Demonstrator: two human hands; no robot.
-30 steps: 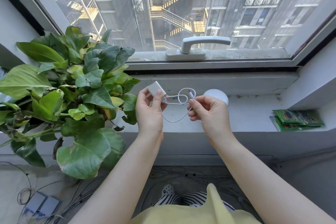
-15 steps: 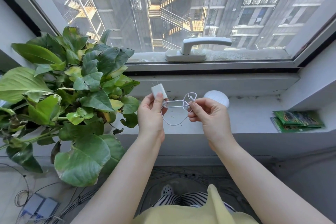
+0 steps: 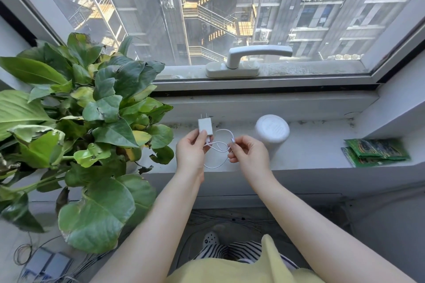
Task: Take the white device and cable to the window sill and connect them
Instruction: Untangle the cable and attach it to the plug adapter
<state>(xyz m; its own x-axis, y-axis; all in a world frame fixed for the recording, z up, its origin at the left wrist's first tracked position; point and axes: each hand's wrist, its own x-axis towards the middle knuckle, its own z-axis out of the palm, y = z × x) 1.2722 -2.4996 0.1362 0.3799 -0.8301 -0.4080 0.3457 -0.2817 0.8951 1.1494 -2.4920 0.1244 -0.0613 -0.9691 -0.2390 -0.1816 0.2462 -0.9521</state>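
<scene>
A round white device [image 3: 272,128] stands on the grey window sill [image 3: 310,156], right of centre. My left hand [image 3: 190,153] holds a small white plug adapter [image 3: 205,127] upright, prongs up. A thin white cable [image 3: 218,147] runs from the adapter's lower end in loose loops to my right hand [image 3: 249,155], which pinches the free connector end [image 3: 232,141] between thumb and fingers. Both hands hover over the sill, just left of the device, not touching it.
A large leafy potted plant [image 3: 87,126] fills the left side of the sill. Green packets [image 3: 374,151] lie at the sill's right end. A white window handle [image 3: 248,60] sits on the frame above. Cables and boxes lie on the floor at lower left.
My left hand has turned the adapter upright with its prongs up. The cable loops have drawn together between my hands, which stay above the sill beside the device.
</scene>
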